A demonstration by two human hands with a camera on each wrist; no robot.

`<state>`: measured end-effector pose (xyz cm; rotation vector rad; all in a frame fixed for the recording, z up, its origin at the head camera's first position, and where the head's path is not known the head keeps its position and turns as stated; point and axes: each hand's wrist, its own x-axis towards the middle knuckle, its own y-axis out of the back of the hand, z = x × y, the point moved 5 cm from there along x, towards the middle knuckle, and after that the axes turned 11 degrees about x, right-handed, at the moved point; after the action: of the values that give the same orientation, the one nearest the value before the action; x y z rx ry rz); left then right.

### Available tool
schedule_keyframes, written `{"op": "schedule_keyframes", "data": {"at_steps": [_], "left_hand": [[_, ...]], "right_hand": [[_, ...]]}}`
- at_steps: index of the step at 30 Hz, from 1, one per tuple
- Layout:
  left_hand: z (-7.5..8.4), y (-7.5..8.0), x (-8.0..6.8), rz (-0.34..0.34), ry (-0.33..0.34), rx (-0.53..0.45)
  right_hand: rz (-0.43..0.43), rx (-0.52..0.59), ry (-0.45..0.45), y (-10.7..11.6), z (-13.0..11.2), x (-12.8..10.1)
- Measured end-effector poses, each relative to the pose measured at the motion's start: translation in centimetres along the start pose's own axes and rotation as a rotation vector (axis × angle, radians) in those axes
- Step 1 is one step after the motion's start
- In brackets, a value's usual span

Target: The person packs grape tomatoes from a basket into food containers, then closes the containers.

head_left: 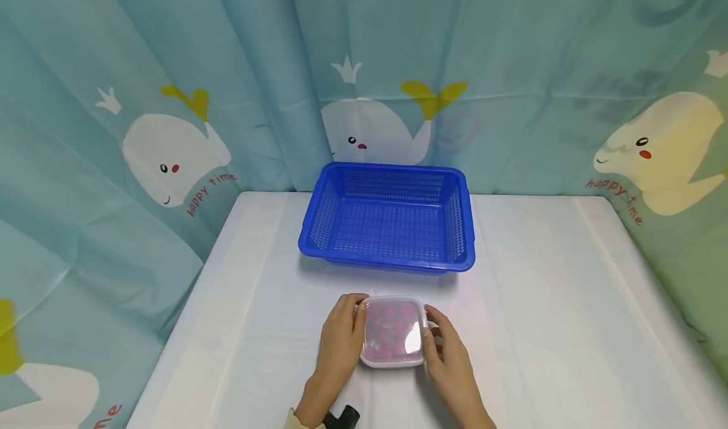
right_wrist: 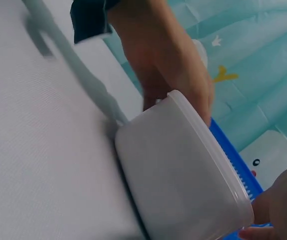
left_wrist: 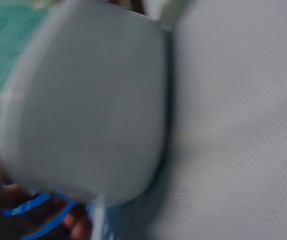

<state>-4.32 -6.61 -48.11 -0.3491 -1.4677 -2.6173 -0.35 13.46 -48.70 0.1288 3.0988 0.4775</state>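
Note:
A small square plastic container (head_left: 394,332) with a clear lid and red pieces inside sits on the white table near the front edge. My left hand (head_left: 340,337) grips its left side and my right hand (head_left: 446,348) grips its right side, fingers curled over the rim. The container's white wall (left_wrist: 88,110) fills the blurred left wrist view, with fingertips (left_wrist: 78,225) below it. In the right wrist view the container (right_wrist: 178,175) stands on the table, my left hand (right_wrist: 168,65) behind it and my right hand's fingers (right_wrist: 278,205) at its near corner.
A blue slotted basket (head_left: 389,217) stands empty behind the container, towards the back of the white table (head_left: 569,315). A teal curtain printed with whales (head_left: 170,151) hangs around the table on three sides.

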Motion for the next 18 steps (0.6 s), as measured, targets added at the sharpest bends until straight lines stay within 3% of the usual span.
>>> {"op": "schedule_keyframes", "data": {"at_steps": [4, 8, 14, 18], "left_hand": [[-1.3, 0.3, -1.0, -0.228, 0.120, -0.209], [-1.5, 0.4, -2.4, -0.339, 0.120, -0.303], [-0.6, 0.1, -3.3, -0.311, 0.030, -0.255], [0.3, 0.1, -3.5, -0.252, -0.113, -0.044]], "right_hand": [[-0.016, 0.033, -0.005, -0.4, 0.1, 0.3], [-0.035, 0.048, 0.006, -0.9, -0.1, 0.6], [-0.031, -0.050, 0.152, -1.8, -0.3, 0.9], [0.000, -0.145, 0.276, -2.1, -0.5, 0.7]]}}
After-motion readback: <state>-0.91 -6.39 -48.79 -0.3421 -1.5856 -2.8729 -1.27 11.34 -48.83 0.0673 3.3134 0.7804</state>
